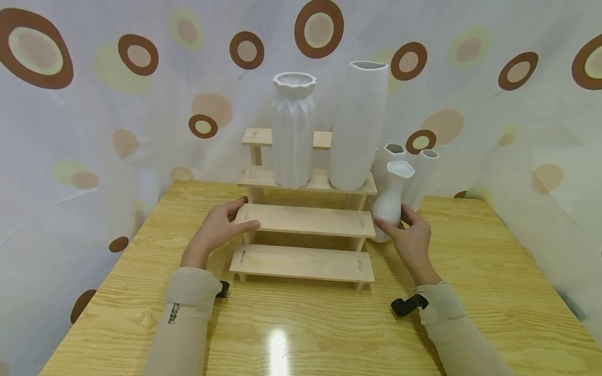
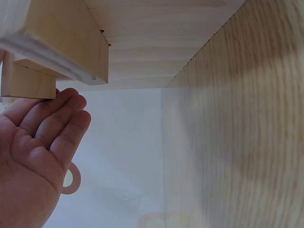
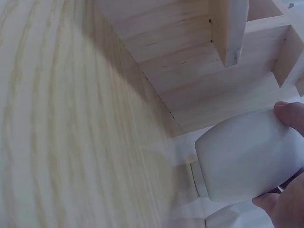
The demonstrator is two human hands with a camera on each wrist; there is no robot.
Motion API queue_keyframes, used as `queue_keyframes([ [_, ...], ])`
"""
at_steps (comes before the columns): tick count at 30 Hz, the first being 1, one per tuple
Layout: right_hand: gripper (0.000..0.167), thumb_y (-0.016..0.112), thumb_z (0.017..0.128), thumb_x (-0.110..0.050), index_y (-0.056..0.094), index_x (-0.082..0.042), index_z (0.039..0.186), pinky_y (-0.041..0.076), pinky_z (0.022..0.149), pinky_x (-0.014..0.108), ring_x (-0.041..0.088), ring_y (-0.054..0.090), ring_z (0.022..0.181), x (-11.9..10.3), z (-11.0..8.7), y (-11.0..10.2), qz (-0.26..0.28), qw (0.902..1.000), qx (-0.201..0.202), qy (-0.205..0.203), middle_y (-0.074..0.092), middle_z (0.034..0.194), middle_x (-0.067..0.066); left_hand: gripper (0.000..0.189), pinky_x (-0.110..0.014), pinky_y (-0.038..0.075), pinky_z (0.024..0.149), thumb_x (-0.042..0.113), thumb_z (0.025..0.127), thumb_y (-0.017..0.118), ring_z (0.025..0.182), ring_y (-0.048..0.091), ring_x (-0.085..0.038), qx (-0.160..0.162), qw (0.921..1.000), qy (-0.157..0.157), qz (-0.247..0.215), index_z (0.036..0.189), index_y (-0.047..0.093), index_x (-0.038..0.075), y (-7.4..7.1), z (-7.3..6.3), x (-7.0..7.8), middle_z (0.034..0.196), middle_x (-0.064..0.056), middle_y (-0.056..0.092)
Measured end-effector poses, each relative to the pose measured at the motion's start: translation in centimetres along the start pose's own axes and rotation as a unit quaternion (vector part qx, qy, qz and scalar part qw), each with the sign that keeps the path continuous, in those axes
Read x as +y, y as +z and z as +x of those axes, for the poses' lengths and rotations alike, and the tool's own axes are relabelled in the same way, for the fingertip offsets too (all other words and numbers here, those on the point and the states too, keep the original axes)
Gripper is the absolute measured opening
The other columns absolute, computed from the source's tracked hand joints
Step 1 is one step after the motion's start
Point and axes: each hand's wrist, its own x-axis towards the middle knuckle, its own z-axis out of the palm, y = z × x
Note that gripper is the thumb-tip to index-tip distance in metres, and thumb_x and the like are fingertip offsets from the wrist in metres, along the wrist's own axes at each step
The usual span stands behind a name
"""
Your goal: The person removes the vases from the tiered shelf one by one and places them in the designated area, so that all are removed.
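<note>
My right hand (image 1: 413, 237) grips a small white vase (image 1: 389, 201) with a narrow neck and flared rim, thumb on its near left side and fingers on the right. In the right wrist view the vase's rounded body (image 3: 247, 154) shows beside the stand. My left hand (image 1: 218, 227) holds the left end of a stepped wooden display stand (image 1: 305, 218), thumb on top of the second step from the bottom. In the left wrist view its fingers (image 2: 61, 121) reach along the wood, nearly straight. A pleated white vase (image 1: 293, 133) and a tall smooth white vase (image 1: 359, 128) stand upright on a higher step.
Behind the held vase are two more white vases, one with an angular rim (image 1: 394, 150), the other slimmer (image 1: 425, 175). A wood-grain table (image 1: 155, 308) carries the stand. Its back meets a curtain-like sheet (image 1: 155, 104) printed with circles.
</note>
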Motion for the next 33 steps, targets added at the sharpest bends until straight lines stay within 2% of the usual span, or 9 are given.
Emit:
queue_keyframes([
  [5, 0.061, 0.086, 0.08, -0.026, 0.063, -0.007, 0.133, 0.047, 0.1, 0.035, 0.017, 0.054, 0.113, 0.2, -0.04, 0.21, -0.003, 1.0, 0.003, 0.007, 0.062, 0.121, 0.012, 0.1, -0.05, 0.035, 0.11, 0.061, 0.079, 0.075, 0.14, 0.036, -0.033, -0.001, 1.0, -0.002, 0.002, 0.155, 0.032, 0.013, -0.01, 0.03, -0.1, 0.157, -0.007, 0.033],
  [19, 0.057, 0.085, 0.08, -0.02, 0.064, -0.007, 0.131, 0.048, 0.099, 0.039, 0.018, 0.055, 0.111, 0.36, -0.11, 0.57, 0.004, 0.9999, 0.006, -0.009, 0.063, 0.121, 0.012, 0.099, -0.05, 0.035, 0.11, 0.061, 0.079, 0.074, 0.139, 0.037, -0.032, 0.001, 1.0, -0.004, 0.005, 0.155, 0.033, 0.014, -0.11, -0.04, -0.05, 0.157, -0.007, 0.033],
  [33, 0.057, 0.085, 0.08, -0.021, 0.064, -0.004, 0.131, 0.049, 0.098, 0.041, 0.021, 0.058, 0.11, 0.86, 0.12, 0.69, -0.027, 0.9995, 0.012, -0.009, 0.063, 0.121, 0.013, 0.099, -0.05, 0.035, 0.11, 0.059, 0.08, 0.075, 0.139, 0.037, -0.033, -0.001, 1.0, 0.0, 0.001, 0.155, 0.033, 0.011, -0.11, -0.17, 0.17, 0.156, -0.009, 0.034],
])
